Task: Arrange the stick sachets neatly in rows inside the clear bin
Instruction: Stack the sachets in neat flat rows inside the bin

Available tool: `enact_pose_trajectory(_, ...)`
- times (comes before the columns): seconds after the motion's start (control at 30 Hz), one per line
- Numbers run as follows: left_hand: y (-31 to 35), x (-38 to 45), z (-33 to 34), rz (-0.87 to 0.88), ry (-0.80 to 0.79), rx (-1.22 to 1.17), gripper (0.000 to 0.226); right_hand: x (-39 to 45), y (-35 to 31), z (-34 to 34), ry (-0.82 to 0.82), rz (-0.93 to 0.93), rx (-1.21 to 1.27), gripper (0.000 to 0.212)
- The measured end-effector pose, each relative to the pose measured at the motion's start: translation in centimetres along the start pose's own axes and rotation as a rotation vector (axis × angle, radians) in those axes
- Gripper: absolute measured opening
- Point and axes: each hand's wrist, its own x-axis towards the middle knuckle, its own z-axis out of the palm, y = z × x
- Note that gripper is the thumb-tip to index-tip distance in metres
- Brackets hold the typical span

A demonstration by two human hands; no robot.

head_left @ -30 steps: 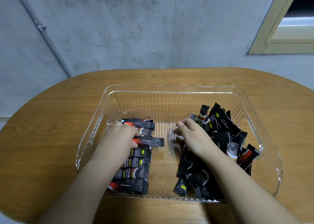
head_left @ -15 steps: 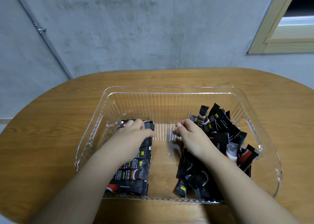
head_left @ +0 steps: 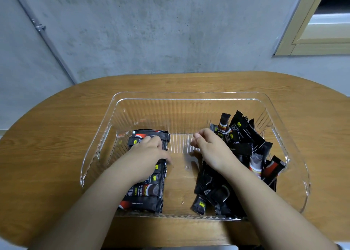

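My left hand (head_left: 146, 152) presses flat on the tidy row of sachets (head_left: 145, 189) along the left of the clear bin (head_left: 189, 96); my right hand (head_left: 212, 147) hovers loosely curled, holding nothing; the jumbled pile (head_left: 244, 155) on the right remains unsorted, most of the job.

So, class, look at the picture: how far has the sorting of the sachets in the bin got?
Done: one flat row of sachets lies along the left side of the clear bin. In hand: the left hand rests on that row; the right hand hovers, holding nothing visible. Left: the jumbled pile on the right, so well under half is done.
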Motion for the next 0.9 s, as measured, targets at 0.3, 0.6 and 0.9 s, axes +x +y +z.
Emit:
enact_pose_trajectory(0.3, 5.8, -1.2, 2.2, 0.134, -0.149, -0.269, 0.038, 0.0, -0.1, 0.1, 0.014, -0.002, 0.034, 0.018)
enact_pose_trajectory(0.6, 7.7, -0.9, 3.1, 0.044, -0.021, 0.031, 0.033, -0.2, -0.1, 0.1, 0.017, -0.012, 0.028, 0.019)
enact_pose_trajectory(0.9, 6.2, -1.4, 1.6, -0.028, -0.091, 0.060, 0.018, -0.2, -0.1, 0.0, 0.016, -0.018, 0.005, 0.018)
